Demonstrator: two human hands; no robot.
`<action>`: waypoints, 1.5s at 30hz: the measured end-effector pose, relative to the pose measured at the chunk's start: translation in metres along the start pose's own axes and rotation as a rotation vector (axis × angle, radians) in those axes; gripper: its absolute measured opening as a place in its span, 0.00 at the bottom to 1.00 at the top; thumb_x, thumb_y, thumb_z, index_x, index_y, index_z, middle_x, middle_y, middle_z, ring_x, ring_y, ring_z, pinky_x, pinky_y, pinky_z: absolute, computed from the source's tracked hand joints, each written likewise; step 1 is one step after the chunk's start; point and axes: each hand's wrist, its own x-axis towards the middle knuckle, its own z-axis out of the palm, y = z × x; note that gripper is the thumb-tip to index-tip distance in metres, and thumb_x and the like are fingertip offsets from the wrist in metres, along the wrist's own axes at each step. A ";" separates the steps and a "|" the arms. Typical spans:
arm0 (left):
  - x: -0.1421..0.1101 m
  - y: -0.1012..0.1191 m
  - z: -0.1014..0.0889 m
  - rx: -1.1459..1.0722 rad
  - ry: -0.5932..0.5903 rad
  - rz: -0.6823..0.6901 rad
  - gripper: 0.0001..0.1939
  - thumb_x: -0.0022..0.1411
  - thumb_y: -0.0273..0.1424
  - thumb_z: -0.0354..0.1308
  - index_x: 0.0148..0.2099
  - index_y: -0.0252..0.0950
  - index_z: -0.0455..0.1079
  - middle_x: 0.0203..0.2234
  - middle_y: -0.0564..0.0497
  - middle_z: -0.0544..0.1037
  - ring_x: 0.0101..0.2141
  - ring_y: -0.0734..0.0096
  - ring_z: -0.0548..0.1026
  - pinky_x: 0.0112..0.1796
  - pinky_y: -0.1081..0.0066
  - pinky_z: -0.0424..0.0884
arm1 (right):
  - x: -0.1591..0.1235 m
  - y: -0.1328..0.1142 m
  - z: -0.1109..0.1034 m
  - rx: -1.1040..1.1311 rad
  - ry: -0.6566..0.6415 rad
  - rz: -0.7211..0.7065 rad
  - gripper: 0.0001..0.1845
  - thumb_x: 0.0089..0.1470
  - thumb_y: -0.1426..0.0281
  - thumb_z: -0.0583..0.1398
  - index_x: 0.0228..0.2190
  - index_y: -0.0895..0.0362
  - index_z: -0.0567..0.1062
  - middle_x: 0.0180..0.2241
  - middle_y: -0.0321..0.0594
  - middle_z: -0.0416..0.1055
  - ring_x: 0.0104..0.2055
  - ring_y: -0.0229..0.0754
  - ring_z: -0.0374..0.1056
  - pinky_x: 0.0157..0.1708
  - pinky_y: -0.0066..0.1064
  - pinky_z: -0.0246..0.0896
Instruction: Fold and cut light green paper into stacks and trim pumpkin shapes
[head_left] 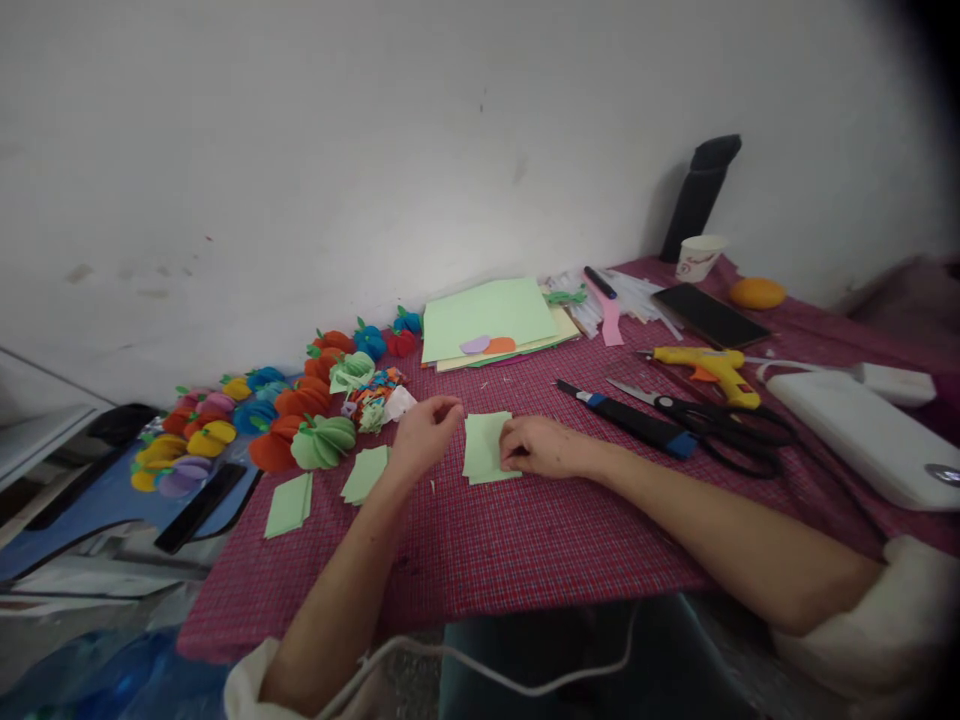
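A small stack of pale green paper pieces (482, 447) lies in the middle of the checked tablecloth. My right hand (541, 447) has its fingers curled onto the stack's right edge, gripping the paper there. Just left of the stack, my left hand (427, 432) is raised slightly with thumb and fingers pinched together; anything between them is too small to make out. Beside that wrist sits another pile of green paper pieces (365, 474), and farther left lies a third pile (289, 504).
Colourful paper pumpkins (324, 441) crowd the left, near paper scraps (379, 395). Large green sheets (487, 318) lie against the wall. To the right are a utility knife (637, 422), black-handled scissors (720, 425), a yellow glue gun (705, 368), a phone (711, 315) and a paper cup (699, 258).
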 end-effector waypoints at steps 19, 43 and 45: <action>0.001 -0.005 0.011 -0.568 -0.133 -0.104 0.16 0.46 0.26 0.46 0.37 0.33 0.70 0.22 0.52 0.72 0.22 0.77 0.66 0.22 0.78 0.59 | 0.006 0.002 -0.024 0.632 0.397 0.345 0.08 0.45 0.66 0.56 0.23 0.59 0.68 0.18 0.33 0.63 0.20 0.32 0.57 0.21 0.25 0.51; -0.003 -0.006 0.022 -0.932 -0.023 -0.228 0.12 0.45 0.36 0.60 0.32 0.33 0.70 0.22 0.54 0.74 0.23 0.77 0.70 0.28 0.74 0.65 | 0.008 -0.007 -0.023 0.717 0.614 0.396 0.14 0.46 0.60 0.55 0.29 0.59 0.67 0.22 0.35 0.65 0.21 0.32 0.59 0.23 0.26 0.56; -0.005 -0.002 0.024 -0.930 -0.047 -0.235 0.13 0.45 0.37 0.60 0.32 0.33 0.69 0.23 0.53 0.75 0.23 0.76 0.70 0.29 0.73 0.66 | 0.010 -0.005 -0.019 0.816 0.533 0.375 0.15 0.45 0.61 0.56 0.31 0.59 0.67 0.25 0.36 0.67 0.23 0.32 0.60 0.24 0.26 0.57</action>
